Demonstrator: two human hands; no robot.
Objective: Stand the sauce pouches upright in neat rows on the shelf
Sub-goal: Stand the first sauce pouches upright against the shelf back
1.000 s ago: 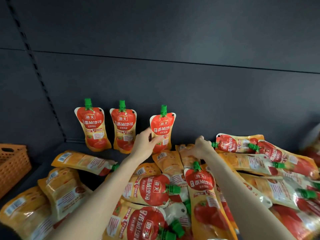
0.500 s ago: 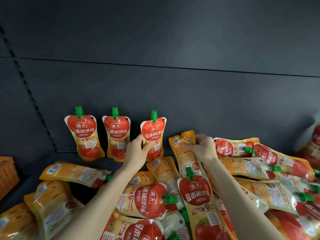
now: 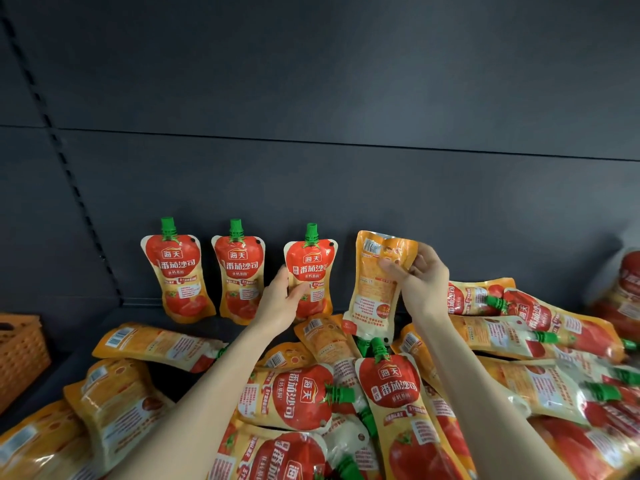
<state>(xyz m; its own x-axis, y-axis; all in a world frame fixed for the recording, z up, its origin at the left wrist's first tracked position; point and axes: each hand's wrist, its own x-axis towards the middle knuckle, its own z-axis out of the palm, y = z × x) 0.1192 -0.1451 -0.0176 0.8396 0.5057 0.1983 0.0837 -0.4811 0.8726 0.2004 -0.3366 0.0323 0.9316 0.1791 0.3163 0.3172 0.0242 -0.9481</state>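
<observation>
Three red-and-orange tomato sauce pouches with green caps lean upright against the dark back panel: the first pouch [image 3: 178, 271], the second pouch [image 3: 239, 273] and the third pouch [image 3: 310, 268]. My left hand [image 3: 280, 301] grips the lower left of the third pouch. My right hand [image 3: 420, 282] holds a fourth pouch [image 3: 375, 289] in the air just right of the row. It hangs upside down, back side facing me, cap at the bottom. Several more pouches [image 3: 304, 396] lie flat in a heap at the front.
The heap of loose pouches [image 3: 540, 327] spreads across the shelf's front and right. An orange woven basket [image 3: 20, 351] stands at the left edge. Bare dark shelf floor [image 3: 79, 327] shows between basket and standing row. A slotted upright [image 3: 69, 174] runs up the back panel.
My right hand has lifted a pouch out of the heap and raised it beside the standing row. My left hand has stayed on the third standing pouch.
</observation>
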